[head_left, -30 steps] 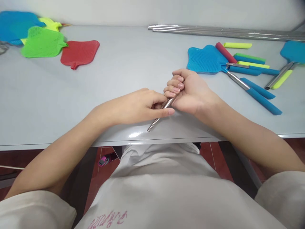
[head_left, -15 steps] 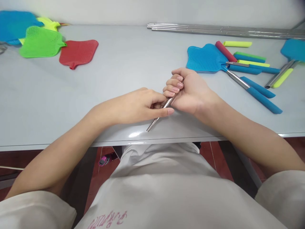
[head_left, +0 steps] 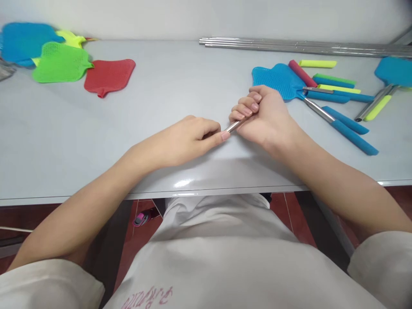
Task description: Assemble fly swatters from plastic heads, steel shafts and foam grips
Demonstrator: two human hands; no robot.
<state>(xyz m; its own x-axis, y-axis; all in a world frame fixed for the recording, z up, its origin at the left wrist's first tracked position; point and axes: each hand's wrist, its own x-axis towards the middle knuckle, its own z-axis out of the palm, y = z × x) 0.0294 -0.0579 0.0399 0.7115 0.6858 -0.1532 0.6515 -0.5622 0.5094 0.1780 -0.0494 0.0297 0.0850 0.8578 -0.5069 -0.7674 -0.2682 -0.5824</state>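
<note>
Above the front part of the tabletop, a thin shiny metal tube (head_left: 233,126) runs between my two hands. My right hand (head_left: 262,116) is turned palm up, its fingers curled round the tube and hiding most of it. My left hand (head_left: 193,139) pinches the tube's near end between thumb and forefinger, so that tip is covered. Just beyond my right hand lies a blue fly swatter head (head_left: 277,80), with a fly swatter's metal shaft and blue grip (head_left: 354,136) stretching to the right.
Red (head_left: 109,77), green (head_left: 61,62) and blue (head_left: 30,43) swatter heads lie at the left. Several long metal tubes (head_left: 289,46) line the back wall. Coloured grip sleeves (head_left: 318,64) and another blue swatter head (head_left: 394,71) are at the right. The table's front edge (head_left: 209,191) is near my body.
My right hand has shifted slightly right. The tube end that stuck out past my left thumb is now covered at the fingertips, and the tube lies flatter. The view has tilted slightly.
</note>
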